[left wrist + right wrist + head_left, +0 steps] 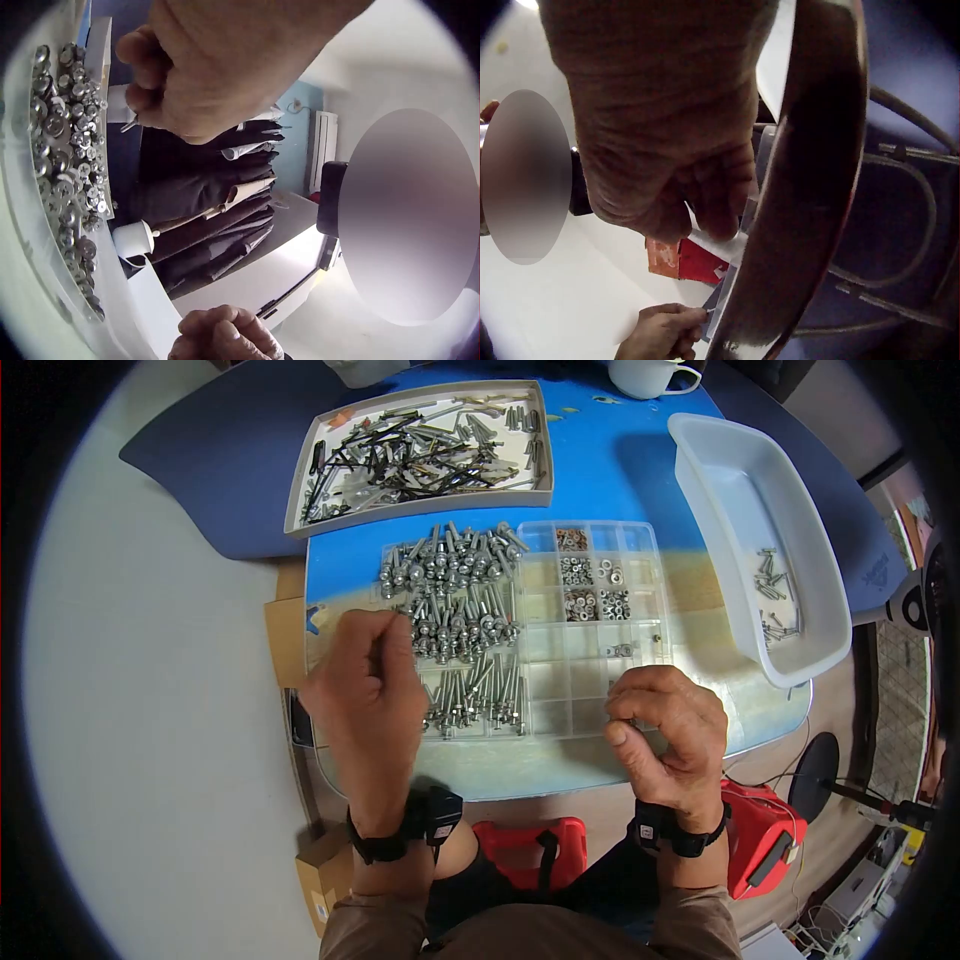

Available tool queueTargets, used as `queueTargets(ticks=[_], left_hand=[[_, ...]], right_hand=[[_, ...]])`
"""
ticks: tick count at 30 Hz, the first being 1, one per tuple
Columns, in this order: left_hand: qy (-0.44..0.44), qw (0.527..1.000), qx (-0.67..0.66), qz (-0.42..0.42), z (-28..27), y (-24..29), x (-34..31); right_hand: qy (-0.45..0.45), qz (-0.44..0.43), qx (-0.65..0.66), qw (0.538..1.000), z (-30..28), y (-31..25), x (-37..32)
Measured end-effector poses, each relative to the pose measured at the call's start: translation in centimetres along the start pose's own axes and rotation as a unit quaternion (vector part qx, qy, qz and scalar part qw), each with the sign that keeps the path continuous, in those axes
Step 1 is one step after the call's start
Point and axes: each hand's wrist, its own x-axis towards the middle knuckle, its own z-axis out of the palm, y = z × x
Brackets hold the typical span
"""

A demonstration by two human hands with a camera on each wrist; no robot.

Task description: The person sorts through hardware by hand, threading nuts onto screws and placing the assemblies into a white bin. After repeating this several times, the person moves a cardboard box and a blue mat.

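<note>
My left hand [365,680] is at the left edge of the clear compartment case [545,670], beside piles of bolts [460,610]. Its thumb and forefinger pinch a small metal piece [129,126], whose thin end shows in the left wrist view. Over the case's lower right corner hangs my right hand [675,730], fingers loosely curled and thumb apart from them; no held thing is plain to see there. Nuts and washers [577,572] lie in several small compartments of the case's right half.
Behind the case stands a shallow box [545,495] of mixed screws. A white tub [690,480] holding some small screws is on the right. At the back is a white cup [645,378]; red cases [530,850] are below the table's front edge.
</note>
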Motion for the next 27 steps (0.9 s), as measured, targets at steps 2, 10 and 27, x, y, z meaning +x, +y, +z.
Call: queueTargets(ticks=[2, 10, 27], left_hand=[[-0.023, 0.999, 0.023, -0.002, 0.3, -0.2, -0.2], [-0.067, 0.989, 0.123, 0.046, 0.9, 0.3, -0.5], [-0.041, 0.995, 0.078, 0.036, 1.3, 0.1, -0.6]], right_hand=[[-0.002, -0.005, -0.014, 1.000, -0.1, 0.1, 0.1], [-0.013, -0.005, -0.007, 1.000, -0.6, 0.1, 0.0], [-0.034, -0.003, -0.002, 0.999, -1.2, 0.2, -0.4]])
